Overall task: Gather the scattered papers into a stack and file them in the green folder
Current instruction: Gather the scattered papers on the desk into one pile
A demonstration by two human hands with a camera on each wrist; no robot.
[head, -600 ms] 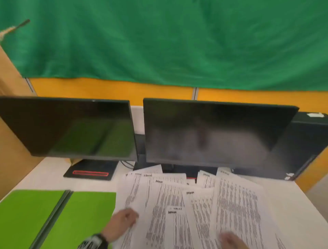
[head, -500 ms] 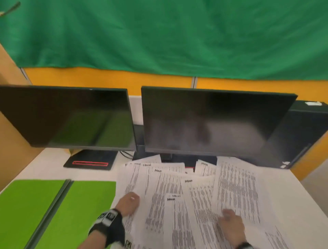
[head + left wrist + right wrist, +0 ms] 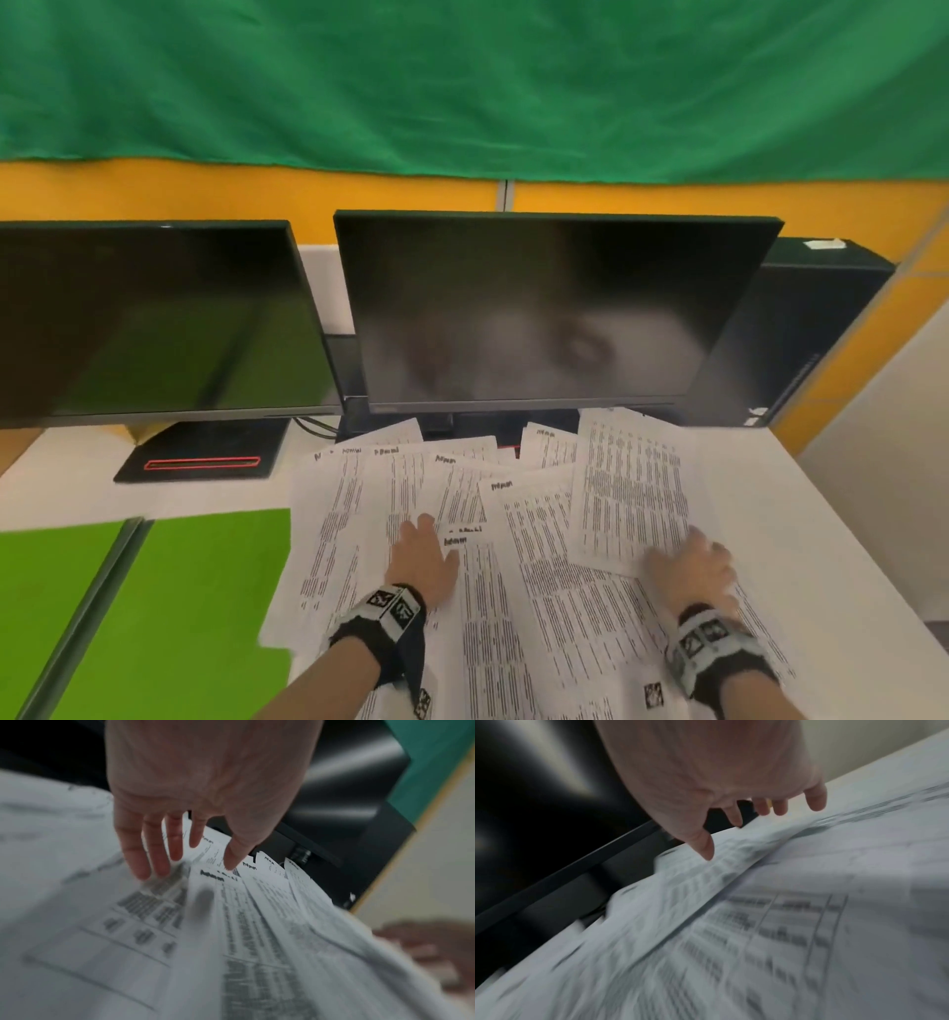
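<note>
I am at the gathering step. My left hand (image 3: 422, 560) and right hand (image 3: 690, 568) lie flat, fingers straight, gripping nothing, on the papers (image 3: 539, 555) fanned along the table's near edge. The folder (image 3: 169, 606) lies open at the near left corner. Next I judge: sweep the sheets together.

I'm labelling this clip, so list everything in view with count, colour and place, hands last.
papers: several overlapping, exact count unclear, white with black print, spread over the desk's middle and right
green folder: one, bright green, lying open on the desk's left
monitors: two, black, screens dark, side by side behind the papers
computer case: one, black, right rear
desk: one, white
curtain: one, green, above an orange partition
left hand: fingers extended on the papers
right hand: on the papers' right side, blurred
</note>
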